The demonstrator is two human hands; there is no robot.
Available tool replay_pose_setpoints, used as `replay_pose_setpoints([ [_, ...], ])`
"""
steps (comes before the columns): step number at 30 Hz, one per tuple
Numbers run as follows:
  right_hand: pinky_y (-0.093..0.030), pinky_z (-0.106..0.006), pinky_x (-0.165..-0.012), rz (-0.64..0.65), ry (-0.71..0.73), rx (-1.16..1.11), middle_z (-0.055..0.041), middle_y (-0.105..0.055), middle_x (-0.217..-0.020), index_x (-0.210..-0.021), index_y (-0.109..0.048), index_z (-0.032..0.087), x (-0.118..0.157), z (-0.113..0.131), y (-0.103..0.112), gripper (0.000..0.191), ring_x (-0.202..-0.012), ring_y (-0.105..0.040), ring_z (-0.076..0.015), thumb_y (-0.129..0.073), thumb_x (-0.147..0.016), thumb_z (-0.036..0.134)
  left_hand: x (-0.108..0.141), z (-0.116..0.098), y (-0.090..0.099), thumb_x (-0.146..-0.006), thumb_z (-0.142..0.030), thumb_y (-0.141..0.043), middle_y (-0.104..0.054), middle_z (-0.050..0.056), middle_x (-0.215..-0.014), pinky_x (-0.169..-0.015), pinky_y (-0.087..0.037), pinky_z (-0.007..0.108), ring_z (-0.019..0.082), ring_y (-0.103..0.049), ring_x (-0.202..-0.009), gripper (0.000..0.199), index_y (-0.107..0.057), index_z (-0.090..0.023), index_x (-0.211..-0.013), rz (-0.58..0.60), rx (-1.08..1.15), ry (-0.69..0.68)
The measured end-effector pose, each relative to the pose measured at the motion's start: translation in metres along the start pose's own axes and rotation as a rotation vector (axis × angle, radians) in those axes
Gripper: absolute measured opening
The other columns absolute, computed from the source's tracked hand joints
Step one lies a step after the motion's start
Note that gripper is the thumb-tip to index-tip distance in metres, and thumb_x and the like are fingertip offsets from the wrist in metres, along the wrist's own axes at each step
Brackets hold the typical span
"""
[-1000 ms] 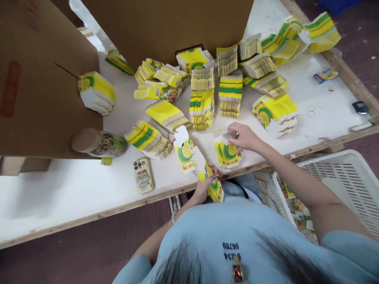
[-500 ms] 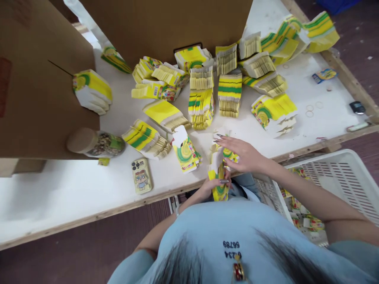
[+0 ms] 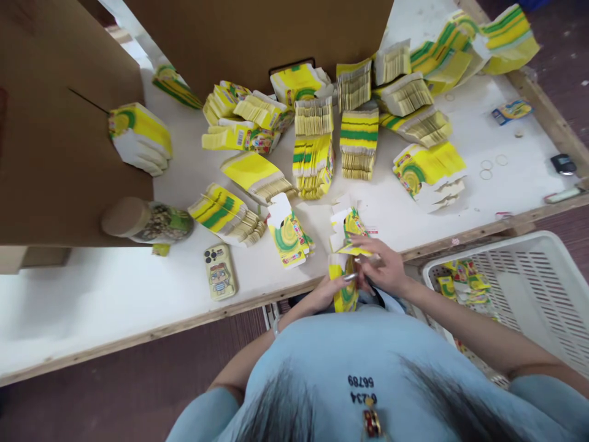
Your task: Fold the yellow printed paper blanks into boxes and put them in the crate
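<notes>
Close to my body at the table's front edge, my left hand [image 3: 329,291] is wrapped round a small yellow and green carton [image 3: 344,296], its thumb along the side. My right hand [image 3: 385,267] is at the carton's upper end with bent fingers, gripping around the opened top; some fingertips are hidden behind it. Just beyond my hands, flat cartons [image 3: 348,222] with white flaps lie on the table. Left of them, another small stack of flat cartons [image 3: 289,236] lies with a white flap pointing away from me.
Banded bundles of flat cartons [image 3: 313,159] cover the table's middle. Large cardboard boxes [image 3: 257,37] stand behind and left. A phone [image 3: 219,273] and a lidded jar [image 3: 147,221] lie left. A white plastic basket [image 3: 534,264] holding small cartons stands at right, below the table edge.
My right hand has come down toward me from the flat cartons on the table to the top of the held carton. My left hand keeps its hold. The view has shifted slightly.
</notes>
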State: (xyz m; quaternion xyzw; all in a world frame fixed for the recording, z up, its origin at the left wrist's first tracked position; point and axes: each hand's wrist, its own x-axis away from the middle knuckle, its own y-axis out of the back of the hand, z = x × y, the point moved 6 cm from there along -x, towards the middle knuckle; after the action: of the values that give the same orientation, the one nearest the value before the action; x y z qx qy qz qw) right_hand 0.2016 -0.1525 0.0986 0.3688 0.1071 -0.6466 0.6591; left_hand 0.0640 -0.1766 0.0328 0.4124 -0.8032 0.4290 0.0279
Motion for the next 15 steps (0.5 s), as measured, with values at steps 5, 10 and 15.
replay_pose_setpoints([
  [5, -0.065, -0.037, -0.078, -0.223, -0.154, -0.05, -0.0037, -0.075, -0.097, -0.103, -0.066, 0.028, -0.044, -0.021, 0.035, 0.017, -0.09, -0.075, -0.0212, -0.065, -0.089, 0.018, 0.0, -0.004, 0.012, -0.074, -0.066, -0.084, -0.07, 0.005, -0.083, -0.072, -0.056, 0.032, 0.021, -0.069, -0.078, 0.057, -0.068, -0.018, -0.1, -0.166, 0.088, -0.184],
  [10, -0.058, -0.03, -0.062, 0.039, -0.313, 0.204, -0.0037, -0.069, -0.089, -0.093, -0.064, 0.024, -0.085, -0.084, 0.025, 0.012, -0.077, -0.067, -0.0196, -0.061, -0.081, 0.02, 0.002, -0.015, 0.017, -0.066, -0.058, -0.09, -0.054, -0.005, -0.082, -0.062, -0.051, 0.026, 0.009, -0.053, -0.062, 0.067, -0.055, -0.025, -0.113, -0.202, 0.119, -0.314],
  [15, -0.048, -0.06, -0.114, 0.404, -0.194, 0.441, -0.0234, -0.063, -0.144, -0.136, -0.062, 0.012, -0.093, -0.078, -0.014, 0.053, -0.136, -0.058, -0.0386, -0.058, -0.083, 0.018, -0.002, -0.018, -0.001, -0.067, -0.057, -0.086, -0.053, -0.002, -0.086, -0.056, -0.049, 0.027, 0.009, -0.049, -0.058, 0.064, -0.055, -0.022, -0.111, -0.069, 0.124, -0.239],
])
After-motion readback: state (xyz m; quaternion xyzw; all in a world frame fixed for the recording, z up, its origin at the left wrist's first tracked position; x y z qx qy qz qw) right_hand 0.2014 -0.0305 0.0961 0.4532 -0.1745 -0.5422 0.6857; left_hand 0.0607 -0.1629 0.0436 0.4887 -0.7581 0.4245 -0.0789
